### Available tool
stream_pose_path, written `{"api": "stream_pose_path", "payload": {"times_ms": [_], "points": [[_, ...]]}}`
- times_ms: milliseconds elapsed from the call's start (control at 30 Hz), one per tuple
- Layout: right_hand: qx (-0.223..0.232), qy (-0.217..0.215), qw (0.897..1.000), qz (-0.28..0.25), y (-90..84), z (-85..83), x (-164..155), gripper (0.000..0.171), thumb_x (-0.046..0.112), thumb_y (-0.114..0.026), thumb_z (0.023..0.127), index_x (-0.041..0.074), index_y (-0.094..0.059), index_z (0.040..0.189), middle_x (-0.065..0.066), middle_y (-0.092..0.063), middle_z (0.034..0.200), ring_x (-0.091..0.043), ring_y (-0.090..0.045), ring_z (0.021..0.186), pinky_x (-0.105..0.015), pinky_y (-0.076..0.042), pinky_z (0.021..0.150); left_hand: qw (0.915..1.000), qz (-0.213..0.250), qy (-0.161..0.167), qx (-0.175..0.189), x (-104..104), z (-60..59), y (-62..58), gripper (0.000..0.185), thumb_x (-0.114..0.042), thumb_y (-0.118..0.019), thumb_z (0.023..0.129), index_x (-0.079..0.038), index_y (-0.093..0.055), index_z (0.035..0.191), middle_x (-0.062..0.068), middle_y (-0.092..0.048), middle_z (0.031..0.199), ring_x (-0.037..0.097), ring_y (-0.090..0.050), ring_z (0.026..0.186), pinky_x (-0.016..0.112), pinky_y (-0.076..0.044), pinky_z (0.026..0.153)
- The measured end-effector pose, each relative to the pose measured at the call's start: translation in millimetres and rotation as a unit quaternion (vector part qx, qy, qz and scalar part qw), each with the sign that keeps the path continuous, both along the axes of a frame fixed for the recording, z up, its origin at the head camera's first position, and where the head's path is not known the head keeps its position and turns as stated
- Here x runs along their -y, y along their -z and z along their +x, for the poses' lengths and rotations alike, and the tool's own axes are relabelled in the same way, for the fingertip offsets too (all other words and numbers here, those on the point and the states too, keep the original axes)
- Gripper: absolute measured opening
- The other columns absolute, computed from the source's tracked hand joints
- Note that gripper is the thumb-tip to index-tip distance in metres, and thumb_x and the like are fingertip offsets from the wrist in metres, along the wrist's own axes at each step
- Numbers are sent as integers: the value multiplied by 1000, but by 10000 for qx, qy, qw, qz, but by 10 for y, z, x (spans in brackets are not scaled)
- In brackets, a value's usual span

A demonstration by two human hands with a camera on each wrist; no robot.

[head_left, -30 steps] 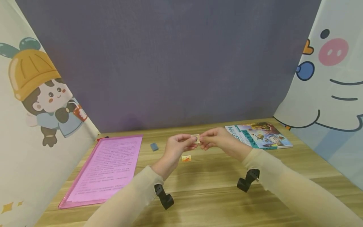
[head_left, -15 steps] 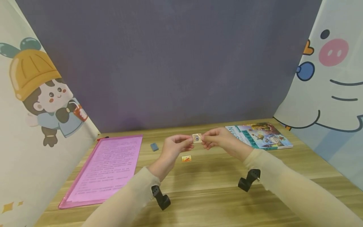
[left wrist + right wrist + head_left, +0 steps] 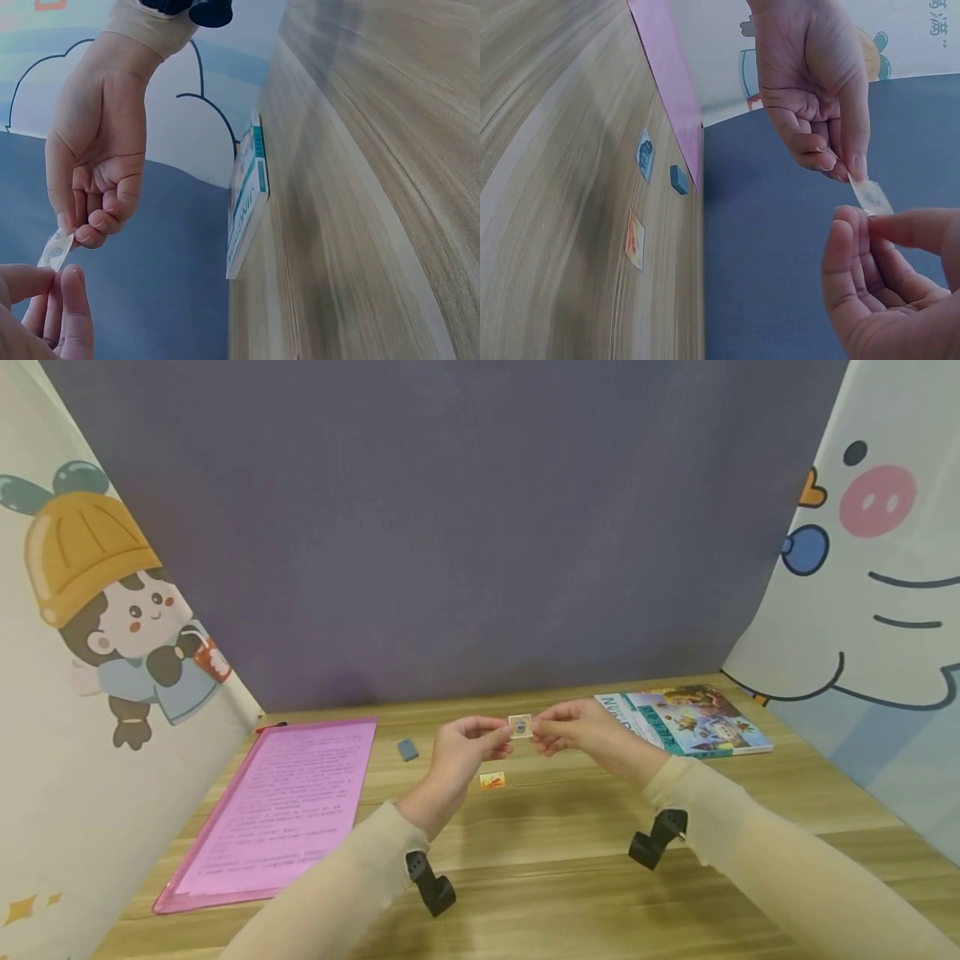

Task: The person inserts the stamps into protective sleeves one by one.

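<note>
Both hands hold one small square card (image 3: 521, 727) up above the table; it has a pale border and a round bluish picture in its middle. My left hand (image 3: 467, 752) pinches its left edge between thumb and fingers. At the opposite edge, my right hand (image 3: 583, 732) pinches it the same way. The right wrist view shows the card (image 3: 871, 196) slanted between the two thumbs. On the table below lie a small orange-and-yellow card (image 3: 492, 781) and, visible in the right wrist view, a blue-patterned card (image 3: 644, 154).
A small blue block (image 3: 408, 749) lies left of the hands. Farther left is a pink folder (image 3: 281, 810) with printed paper. A colourful book (image 3: 690, 720) lies at the back right. A dark grey panel (image 3: 450, 527) rises behind the wooden table (image 3: 540, 893).
My left thumb has slid off the card's face to its edge, so the picture shows more fully. The card has shifted slightly right; over the last half second the hands stay nearly still.
</note>
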State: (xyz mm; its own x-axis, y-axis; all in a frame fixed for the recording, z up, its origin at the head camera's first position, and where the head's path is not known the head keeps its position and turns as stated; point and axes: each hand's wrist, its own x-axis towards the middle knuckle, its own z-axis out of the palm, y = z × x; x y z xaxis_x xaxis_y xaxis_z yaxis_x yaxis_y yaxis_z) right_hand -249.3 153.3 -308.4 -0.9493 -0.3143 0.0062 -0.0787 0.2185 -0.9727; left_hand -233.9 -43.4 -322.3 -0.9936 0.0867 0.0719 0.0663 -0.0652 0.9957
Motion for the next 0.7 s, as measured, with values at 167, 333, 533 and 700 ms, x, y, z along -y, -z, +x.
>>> {"api": "stream_pose_path", "payload": {"times_ms": [167,333,533,700], "points": [[11,-80,9998,-175,14,-17,-21,34,12,-58,97,-12,-56,121,-4,-70,87,-14,-67,77,-30,-60,77,9999,-47,-129,45,-25,-21,1,19,-3,-70,86,7,-67,102,11,-72,85,10,-66,62,24,-61,67],[-111,58,9998,-126,28,-19,-28,39,11,-61,94,-9,-52,127,-8,-71,91,-15,-67,78,-33,-60,79,9998,-59,-157,87,-83,-60,21,19,-3,-71,86,7,-67,102,16,-72,90,11,-66,61,26,-61,67],[-100,530,9984,190,92,-43,-69,39,7,-62,92,-7,-52,128,-19,-71,98,-15,-67,76,-33,-60,77,9991,-177,23,388,-205,-152,70,19,-2,-70,86,7,-66,103,20,-72,92,12,-66,61,26,-61,66],[261,856,9949,467,261,-133,-126,38,9,-61,93,-6,-54,127,-18,-71,96,-15,-67,73,-33,-61,75,9945,-675,117,791,-306,-252,182,15,0,-69,87,7,-68,100,20,-72,92,12,-68,60,30,-62,71]]}}
